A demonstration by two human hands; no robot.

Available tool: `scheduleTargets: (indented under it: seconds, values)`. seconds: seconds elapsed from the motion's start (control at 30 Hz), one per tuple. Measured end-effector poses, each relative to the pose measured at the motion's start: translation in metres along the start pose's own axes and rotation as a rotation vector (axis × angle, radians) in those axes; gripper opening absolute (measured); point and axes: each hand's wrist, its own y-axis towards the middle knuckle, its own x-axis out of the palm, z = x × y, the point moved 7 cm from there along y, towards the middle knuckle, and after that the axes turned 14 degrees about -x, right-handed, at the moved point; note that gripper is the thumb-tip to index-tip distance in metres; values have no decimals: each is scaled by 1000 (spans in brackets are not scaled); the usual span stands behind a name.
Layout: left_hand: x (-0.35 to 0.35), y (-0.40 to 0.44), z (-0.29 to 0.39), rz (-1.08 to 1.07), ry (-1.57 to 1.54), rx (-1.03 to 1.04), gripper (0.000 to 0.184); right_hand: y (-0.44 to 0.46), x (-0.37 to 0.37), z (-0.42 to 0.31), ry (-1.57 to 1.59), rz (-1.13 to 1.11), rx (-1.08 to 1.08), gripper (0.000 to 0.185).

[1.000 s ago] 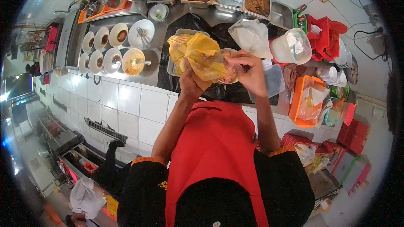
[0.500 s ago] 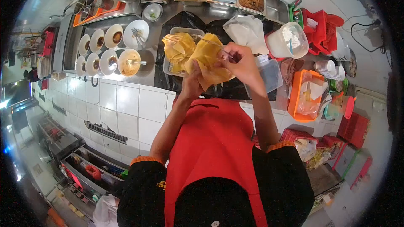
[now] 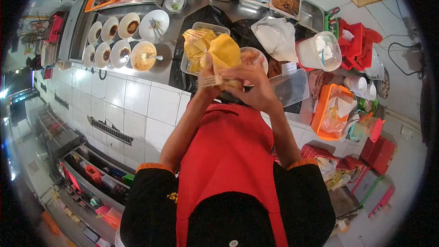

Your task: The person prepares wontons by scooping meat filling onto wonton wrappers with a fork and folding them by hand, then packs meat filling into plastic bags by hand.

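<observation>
Yellow, thin and pliant, the wrapper sheet (image 3: 226, 51) is raised in your left hand (image 3: 209, 77), just left of the bowl (image 3: 267, 63) of pink filling (image 3: 252, 57), which serves as the reference point here. Your left thumb lies against the sheet, and the hand is gripping it; the exact set of the fingers underneath is hidden. Your right hand (image 3: 250, 83), on the near side of the bowl, has thumb and fingers drawn together on a fork (image 3: 209, 81), its tines pointing left across your left hand. Whether anything else is pinched between the hands cannot be made out.

Handling, as judged: the sheet should be very light, soft and easily bent, liable to crease or tear under a hard pinch and to turn slick if the filling is moist. Bear it on your palm from below, steady it with the thumb near an edge, and keep the tines from pricking it.

Left of the bowl sits a container (image 3: 184, 67) with more yellow pieces (image 3: 195, 49). Right of the bowl you have a clear plastic tray (image 3: 292, 87); beyond it, a creased white covering, paper or cloth (image 3: 274, 37). Well left of the bowl stand sauce bowls (image 3: 120, 45) in two rows.
</observation>
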Motion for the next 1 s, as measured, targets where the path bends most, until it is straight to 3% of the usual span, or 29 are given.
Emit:
scheduleTargets:
  seconds: [0.03, 0.07, 0.1, 0.2, 0.27, 0.3, 0.37, 0.63, 0.73, 0.8, 1.0]
  values:
    - [4, -2, 1, -194, -155, -102, 58, 1, -4, -2, 4, -8, -1, 17]
    - [-13, -4, 6, -42, -141, -106, 62, -3, -10, 2, 87, -39, 83, 16]
    - [-17, -9, 12, -40, -147, -104, 62, -10, -16, 8, 169, -68, 169, 17]
    - [-33, -26, 31, 10, -125, -34, 61, -50, -44, 89, 151, 174, 394, 20]
    - [-54, -32, 38, 39, -101, -8, 61, -85, -49, 143, -492, -125, 591, 23]
    - [-62, -34, 40, 69, -70, 23, 60, -91, -42, 156, -496, -128, 594, 23]
    - [-63, -41, 42, 175, -7, 72, 60, -107, -35, 177, -746, -190, 860, 20]
    - [-93, -44, 16, 33, -193, -44, 60, -77, -22, 168, -792, -227, 738, 21]
    - [-94, -47, 12, 91, -167, -49, 56, -71, -25, 165, -759, -157, 796, 21]
    - [-96, -47, 11, 81, -171, -52, 58, -70, -10, 176, -808, -244, 714, 22]
    - [-97, -48, 16, 52, -162, -35, 56, -65, -13, 179, -799, -275, 755, 23]
